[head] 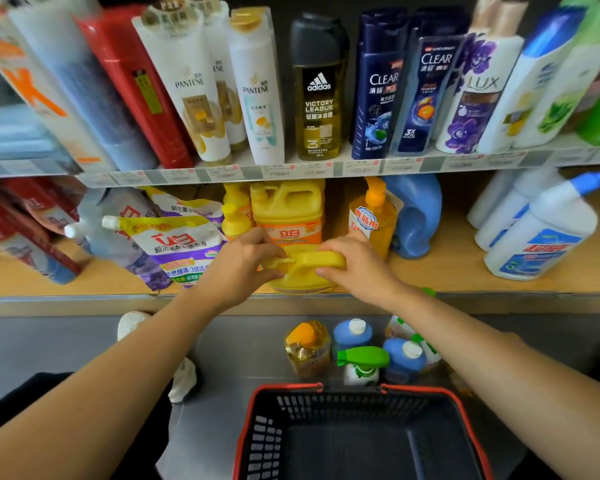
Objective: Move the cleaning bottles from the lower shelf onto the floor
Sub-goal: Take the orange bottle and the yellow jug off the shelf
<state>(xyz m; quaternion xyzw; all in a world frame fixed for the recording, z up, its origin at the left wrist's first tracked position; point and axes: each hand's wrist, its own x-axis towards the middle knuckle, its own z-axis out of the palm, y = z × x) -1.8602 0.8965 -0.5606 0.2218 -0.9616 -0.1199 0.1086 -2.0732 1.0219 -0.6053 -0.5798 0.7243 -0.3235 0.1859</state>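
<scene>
My left hand (243,268) and my right hand (355,263) both hold the yellow jug (305,275), one on each side, with fingers curled on its top. The jug is at the front edge of the lower shelf (465,275). On the floor (66,341) several bottles (352,336) stand near a red basket (284,386).

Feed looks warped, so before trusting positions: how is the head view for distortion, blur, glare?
Head view: strong wide-angle bending, the shelf edge bows; far-left packs smeared; centre sharp, Adidas bottle label readable; left hand and right hand on the yellow jug crisp; even light, no harsh glare.
</scene>
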